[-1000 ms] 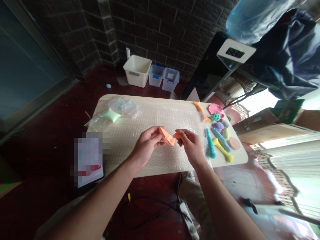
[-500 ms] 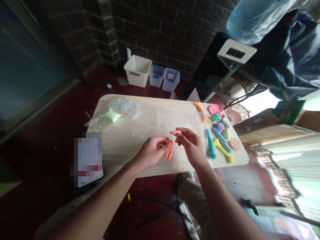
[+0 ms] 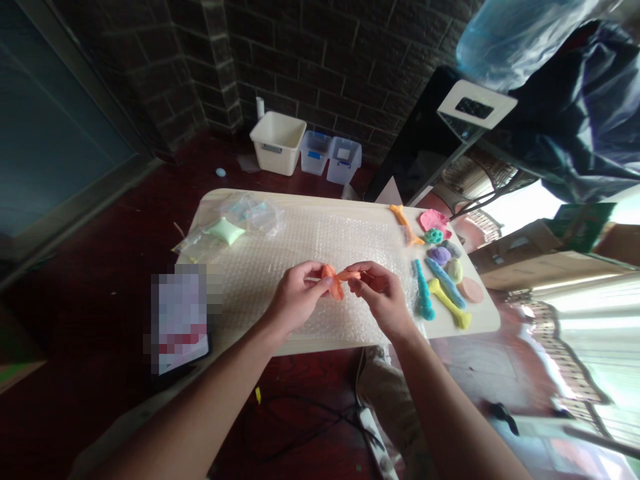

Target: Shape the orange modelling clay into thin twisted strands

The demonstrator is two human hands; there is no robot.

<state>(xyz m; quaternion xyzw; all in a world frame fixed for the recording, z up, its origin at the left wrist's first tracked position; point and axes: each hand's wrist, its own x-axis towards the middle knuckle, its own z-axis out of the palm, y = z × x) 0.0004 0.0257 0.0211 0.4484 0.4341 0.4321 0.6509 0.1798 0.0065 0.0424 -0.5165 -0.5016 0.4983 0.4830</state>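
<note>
Hands (image 3: 295,293) (image 3: 381,291), two, in narrow pinches on orange clay (image 3: 337,285) above one table (image 3: 481,319)

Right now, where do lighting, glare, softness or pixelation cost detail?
All in the head view: curtain washed out at right, brick wall dim, bubble wrap glinting, lower-left panel pixelated, orange piece short on fine detail.

There are two hands (image 3: 296,295) (image 3: 383,293), three bins (image 3: 276,161) (image 3: 314,165) (image 3: 342,175) and one table (image 3: 483,320)
</note>
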